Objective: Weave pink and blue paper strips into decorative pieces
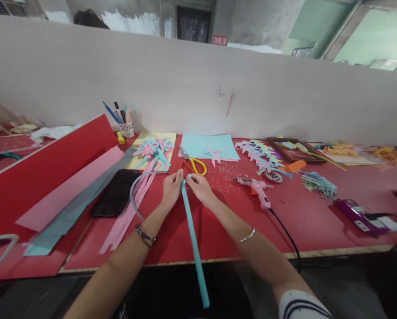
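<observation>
Head view: blue paper strip (193,235) hangs past near edge of bench (220,235), red top showing between there and pink glue gun (259,189), left hand (171,189) and right hand (201,189) both pinching its upper end mid-bench, patterned cup (127,130) of pens (119,114) by far edge, left of centre.

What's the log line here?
left hand: pinching blue strip | right hand: pinching blue strip | strip: overhanging table | glue gun: lying on table
</observation>
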The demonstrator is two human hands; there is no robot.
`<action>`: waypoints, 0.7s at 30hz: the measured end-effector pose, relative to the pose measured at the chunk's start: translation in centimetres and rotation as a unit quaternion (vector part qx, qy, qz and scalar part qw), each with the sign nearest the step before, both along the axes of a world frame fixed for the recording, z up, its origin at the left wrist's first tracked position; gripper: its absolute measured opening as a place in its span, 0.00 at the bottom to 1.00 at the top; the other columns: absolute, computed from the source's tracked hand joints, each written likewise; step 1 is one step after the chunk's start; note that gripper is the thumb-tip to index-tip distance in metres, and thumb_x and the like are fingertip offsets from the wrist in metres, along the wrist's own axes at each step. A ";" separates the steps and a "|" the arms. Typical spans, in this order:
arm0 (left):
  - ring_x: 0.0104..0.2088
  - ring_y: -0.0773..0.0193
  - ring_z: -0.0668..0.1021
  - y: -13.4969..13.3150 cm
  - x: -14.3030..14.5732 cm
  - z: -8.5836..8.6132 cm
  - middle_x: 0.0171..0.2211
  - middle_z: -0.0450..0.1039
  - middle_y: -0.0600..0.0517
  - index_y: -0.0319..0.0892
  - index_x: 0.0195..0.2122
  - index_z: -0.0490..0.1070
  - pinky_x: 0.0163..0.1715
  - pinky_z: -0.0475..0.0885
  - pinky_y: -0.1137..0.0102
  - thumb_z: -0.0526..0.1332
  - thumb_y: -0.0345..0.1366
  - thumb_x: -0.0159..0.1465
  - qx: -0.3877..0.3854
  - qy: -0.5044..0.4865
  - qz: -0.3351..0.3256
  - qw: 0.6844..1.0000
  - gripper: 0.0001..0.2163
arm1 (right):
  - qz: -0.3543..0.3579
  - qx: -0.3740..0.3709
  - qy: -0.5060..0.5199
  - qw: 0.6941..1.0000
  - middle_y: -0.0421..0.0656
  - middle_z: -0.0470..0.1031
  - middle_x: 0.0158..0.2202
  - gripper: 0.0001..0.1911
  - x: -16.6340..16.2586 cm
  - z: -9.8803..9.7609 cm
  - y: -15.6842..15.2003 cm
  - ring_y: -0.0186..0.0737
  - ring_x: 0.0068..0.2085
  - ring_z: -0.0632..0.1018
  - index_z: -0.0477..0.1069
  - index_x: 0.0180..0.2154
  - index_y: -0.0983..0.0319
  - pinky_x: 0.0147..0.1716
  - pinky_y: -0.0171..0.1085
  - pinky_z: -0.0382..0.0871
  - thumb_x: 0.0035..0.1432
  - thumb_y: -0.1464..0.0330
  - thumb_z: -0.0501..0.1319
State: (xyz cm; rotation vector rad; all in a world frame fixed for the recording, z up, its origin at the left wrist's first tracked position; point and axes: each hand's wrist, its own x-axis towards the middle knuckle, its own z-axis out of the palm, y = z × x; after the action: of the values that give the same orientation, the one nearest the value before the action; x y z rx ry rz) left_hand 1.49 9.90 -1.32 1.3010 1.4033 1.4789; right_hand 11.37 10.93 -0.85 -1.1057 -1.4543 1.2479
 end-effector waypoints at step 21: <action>0.17 0.72 0.55 -0.3 0.1 0.2 0.12 0.49 0.59 0.42 0.13 0.54 0.16 0.50 0.74 0.50 0.54 0.49 0.008 0.032 -0.037 0.999 0.20 | -0.006 0.024 0.013 1.000 0.32 0.48 0.14 0.17 -0.4 -0.4 0.1 0.26 0.19 0.53 0.49 0.15 0.60 0.19 0.31 0.46 0.43 0.57 0.51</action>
State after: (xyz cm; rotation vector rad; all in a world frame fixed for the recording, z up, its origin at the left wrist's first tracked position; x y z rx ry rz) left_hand 1.58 9.60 -1.11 1.4064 1.3727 1.4123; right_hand 11.00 10.99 -1.23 -1.0619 -1.4488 1.2086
